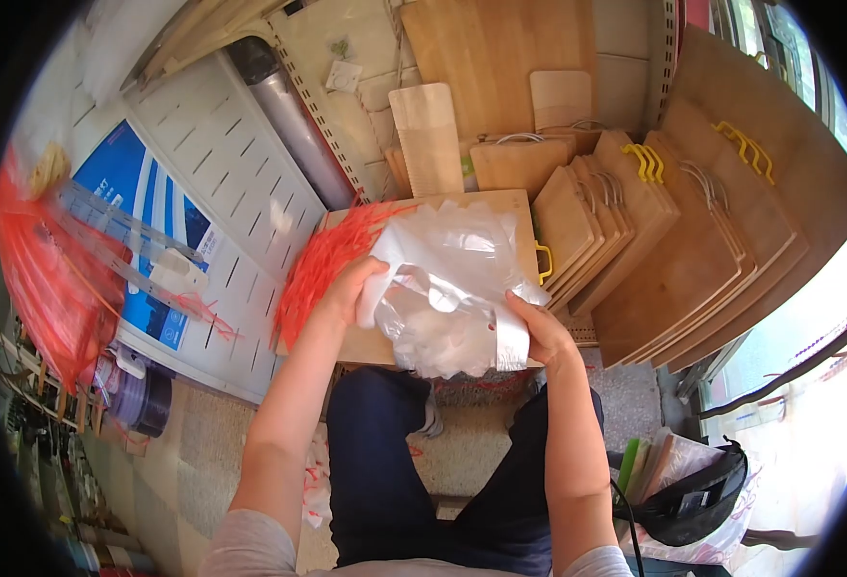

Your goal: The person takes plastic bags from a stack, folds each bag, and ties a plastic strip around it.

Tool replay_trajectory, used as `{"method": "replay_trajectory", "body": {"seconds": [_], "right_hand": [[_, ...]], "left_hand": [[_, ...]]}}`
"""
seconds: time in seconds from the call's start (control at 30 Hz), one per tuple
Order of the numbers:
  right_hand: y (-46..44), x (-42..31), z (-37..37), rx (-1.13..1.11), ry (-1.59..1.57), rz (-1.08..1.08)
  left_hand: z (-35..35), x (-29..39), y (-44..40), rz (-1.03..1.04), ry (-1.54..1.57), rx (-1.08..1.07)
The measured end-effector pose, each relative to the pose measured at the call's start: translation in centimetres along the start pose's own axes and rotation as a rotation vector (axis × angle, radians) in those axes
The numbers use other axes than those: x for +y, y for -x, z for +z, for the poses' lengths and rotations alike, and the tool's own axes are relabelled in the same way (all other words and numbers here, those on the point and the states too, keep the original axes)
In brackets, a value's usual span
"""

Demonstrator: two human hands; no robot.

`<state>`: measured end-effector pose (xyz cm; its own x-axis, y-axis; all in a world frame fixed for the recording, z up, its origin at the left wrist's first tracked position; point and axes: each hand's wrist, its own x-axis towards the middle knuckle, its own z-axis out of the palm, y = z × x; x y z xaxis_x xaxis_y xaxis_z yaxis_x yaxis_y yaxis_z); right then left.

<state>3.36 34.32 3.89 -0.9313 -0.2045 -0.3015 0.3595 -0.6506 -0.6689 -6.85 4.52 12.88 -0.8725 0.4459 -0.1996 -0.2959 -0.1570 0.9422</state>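
Observation:
A crumpled bundle of clear and white plastic bags (452,260) lies over a small wooden table (512,204) in front of me. My left hand (351,287) grips the bundle's left edge, its fingers closed on the plastic. At the right edge, my right hand (539,329) has its thumb and fingers on the plastic, pinching it. Red plastic strips (332,258) are heaped on the table's left side, beside my left hand. Part of the tabletop is hidden beneath the bags.
Wooden cutting boards (669,240) stand in a row at the right. A red bag (53,279) hangs at the left by a white perforated panel (236,173). A black bag (697,500) sits low at the right. Plastic scraps (318,486) lie on the floor.

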Motion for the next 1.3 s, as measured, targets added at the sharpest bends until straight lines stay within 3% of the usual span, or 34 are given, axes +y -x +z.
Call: {"method": "replay_trajectory", "body": {"seconds": [0.13,0.23,0.33,0.37,0.47,0.5,0.6,0.8,0.9,1.1,1.3], "right_hand": [[-1.1,1.0,-0.1,-0.047,0.012,0.010],[-1.4,1.3,-0.1,-0.039,0.064,-0.013],[-1.9,1.6,-0.3,0.009,0.134,-0.015],[-2.1,1.8,-0.4,0.019,0.150,-0.014],[-2.2,1.8,-0.3,0.032,0.175,-0.011],[-2.1,1.9,-0.2,0.032,0.180,-0.008],[-2.1,1.8,0.0,0.065,0.190,-0.005],[-1.9,1.7,-0.3,0.073,0.202,-0.017],[-1.8,1.4,-0.6,0.053,0.205,-0.003],[-1.9,1.1,-0.7,0.102,0.428,0.048],[-1.3,0.7,-0.5,0.091,0.448,0.020]], "left_hand": [[-0.3,-1.2,2.3,0.000,0.076,0.046],[-4.0,-4.3,3.0,-0.117,0.135,-0.043],[-3.7,-6.2,4.4,-0.203,-0.089,0.126],[-4.9,-7.5,4.6,-0.165,-0.078,0.085],[-2.8,-9.6,5.5,0.213,-0.803,0.269],[-2.3,-9.3,5.3,0.416,-1.166,0.211],[3.2,-8.0,5.7,0.568,-1.384,0.053],[4.5,-9.0,3.1,0.615,-1.341,-0.126],[3.7,-8.4,2.6,0.426,-1.023,-0.152],[2.5,-8.5,0.6,0.366,-0.942,-0.047],[1.9,-8.7,-1.0,0.361,-0.933,0.004]]}}
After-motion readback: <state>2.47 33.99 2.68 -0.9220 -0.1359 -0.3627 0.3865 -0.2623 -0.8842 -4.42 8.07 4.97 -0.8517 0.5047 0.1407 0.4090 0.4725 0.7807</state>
